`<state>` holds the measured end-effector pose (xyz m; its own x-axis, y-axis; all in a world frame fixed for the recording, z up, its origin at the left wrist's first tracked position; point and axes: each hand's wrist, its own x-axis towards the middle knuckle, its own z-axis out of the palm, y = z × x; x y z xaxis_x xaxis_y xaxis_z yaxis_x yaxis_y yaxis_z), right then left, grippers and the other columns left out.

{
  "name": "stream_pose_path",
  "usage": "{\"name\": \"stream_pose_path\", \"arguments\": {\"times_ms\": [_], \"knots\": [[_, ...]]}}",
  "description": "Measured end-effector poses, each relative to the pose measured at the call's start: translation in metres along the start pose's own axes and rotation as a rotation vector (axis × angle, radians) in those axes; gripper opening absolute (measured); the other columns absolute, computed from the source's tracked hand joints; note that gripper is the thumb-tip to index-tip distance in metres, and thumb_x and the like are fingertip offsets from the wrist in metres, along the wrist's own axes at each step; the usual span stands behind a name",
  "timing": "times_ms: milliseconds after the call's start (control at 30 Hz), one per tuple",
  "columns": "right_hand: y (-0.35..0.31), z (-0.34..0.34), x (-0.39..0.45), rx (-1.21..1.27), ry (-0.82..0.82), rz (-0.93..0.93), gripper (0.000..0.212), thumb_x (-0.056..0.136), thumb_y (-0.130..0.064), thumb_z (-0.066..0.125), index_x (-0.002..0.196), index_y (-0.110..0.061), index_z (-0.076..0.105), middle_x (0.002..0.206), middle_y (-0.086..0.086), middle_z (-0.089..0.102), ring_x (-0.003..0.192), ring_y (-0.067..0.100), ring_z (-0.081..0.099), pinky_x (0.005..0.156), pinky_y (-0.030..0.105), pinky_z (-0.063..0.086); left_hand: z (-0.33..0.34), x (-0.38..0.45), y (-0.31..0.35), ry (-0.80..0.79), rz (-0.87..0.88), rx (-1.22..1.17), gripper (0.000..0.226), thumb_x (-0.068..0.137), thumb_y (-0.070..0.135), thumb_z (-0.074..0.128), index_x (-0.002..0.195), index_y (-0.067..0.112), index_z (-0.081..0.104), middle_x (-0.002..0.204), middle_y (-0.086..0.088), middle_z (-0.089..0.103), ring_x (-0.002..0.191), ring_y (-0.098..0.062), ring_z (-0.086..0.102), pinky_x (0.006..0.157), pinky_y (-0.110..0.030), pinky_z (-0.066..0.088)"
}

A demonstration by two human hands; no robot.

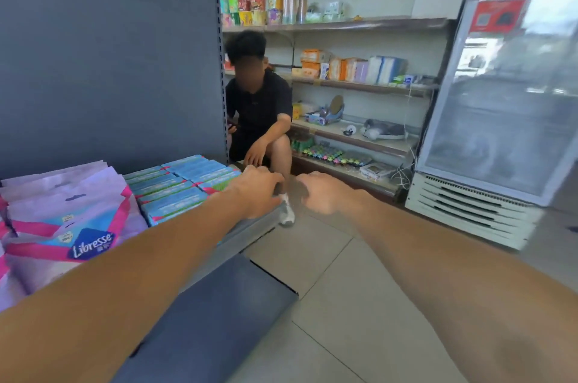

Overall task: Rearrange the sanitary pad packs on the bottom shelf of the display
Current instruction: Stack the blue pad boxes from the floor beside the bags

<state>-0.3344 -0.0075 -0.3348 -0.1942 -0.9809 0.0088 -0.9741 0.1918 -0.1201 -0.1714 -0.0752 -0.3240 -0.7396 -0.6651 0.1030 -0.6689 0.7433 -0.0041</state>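
Several blue sanitary pad packs [179,187] lie in rows on the bottom shelf [247,232], right of pink and white Libresse bags [67,226]. My left hand [258,193] reaches out at the right end of the blue packs, over the shelf's front corner, with fingers loosely curled and nothing visible in them. Whether it touches a pack I cannot tell. My right hand [325,193] hovers beyond the shelf end, over the floor, fingers loosely curled and holding nothing.
A person in black [259,113] crouches just past the shelf end, close to my hands. Wall shelves with goods [353,85] run behind. A glass-door fridge [500,101] stands at the right. Tiled floor [337,304] lies below my arms.
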Motion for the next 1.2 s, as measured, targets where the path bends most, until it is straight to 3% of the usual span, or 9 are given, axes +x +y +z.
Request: {"name": "stream_pose_path", "arguments": {"times_ms": [200, 467, 900, 1100, 1200], "knots": [[0.044, 0.086, -0.083, 0.119, 0.074, 0.264, 0.053, 0.094, -0.022, 0.052, 0.144, -0.008, 0.040, 0.145, 0.018, 0.045, 0.132, 0.032, 0.044, 0.106, 0.034, 0.038, 0.074, -0.030, 0.072, -0.029, 0.066, -0.183, 0.052, 0.092, 0.033, 0.054, 0.142, 0.022, 0.043, 0.138, -0.013, 0.049, 0.127, -0.032, 0.045, 0.102, -0.043, 0.044], [0.087, 0.230, -0.178, 0.290, -0.170, 0.531, 0.055, 0.097, -0.027, 0.049, 0.146, -0.008, 0.034, 0.142, 0.017, 0.044, 0.130, 0.033, 0.042, 0.104, 0.038, 0.040, 0.223, -0.063, 0.128, -0.295, 0.141, -0.317, 0.058, 0.095, 0.035, 0.053, 0.148, 0.021, 0.034, 0.145, -0.012, 0.044, 0.133, -0.031, 0.039, 0.107, -0.038, 0.036], [0.125, 0.392, -0.224, 0.470, -0.411, 0.716, 0.059, 0.096, -0.025, 0.049, 0.150, -0.012, 0.030, 0.144, 0.015, 0.045, 0.134, 0.029, 0.040, 0.102, 0.031, 0.037, 0.409, -0.110, 0.152, -0.640, -0.077, -0.433, 0.062, 0.093, 0.032, 0.055, 0.149, 0.021, 0.030, 0.140, -0.013, 0.047, 0.130, -0.030, 0.042, 0.102, -0.037, 0.043], [0.123, 0.459, -0.229, 0.601, -0.481, 0.810, 0.060, 0.095, -0.021, 0.049, 0.151, -0.012, 0.026, 0.130, 0.017, 0.056, 0.119, 0.032, 0.053, 0.088, 0.031, 0.044, 0.481, -0.123, 0.154, -0.768, -0.163, -0.448, 0.067, 0.090, 0.029, 0.060, 0.147, 0.014, 0.029, 0.135, -0.018, 0.048, 0.124, -0.033, 0.049, 0.094, -0.035, 0.045], [0.123, 0.482, -0.231, 0.682, -0.484, 0.835, 0.065, 0.093, -0.019, 0.052, 0.152, -0.017, 0.023, 0.118, 0.018, 0.061, 0.101, 0.032, 0.058, 0.075, 0.031, 0.047, 0.504, -0.124, 0.155, -0.800, -0.220, -0.491, 0.068, 0.087, 0.029, 0.065, 0.142, 0.010, 0.030, 0.128, -0.020, 0.050, 0.117, -0.034, 0.052, 0.085, -0.032, 0.043]]}}
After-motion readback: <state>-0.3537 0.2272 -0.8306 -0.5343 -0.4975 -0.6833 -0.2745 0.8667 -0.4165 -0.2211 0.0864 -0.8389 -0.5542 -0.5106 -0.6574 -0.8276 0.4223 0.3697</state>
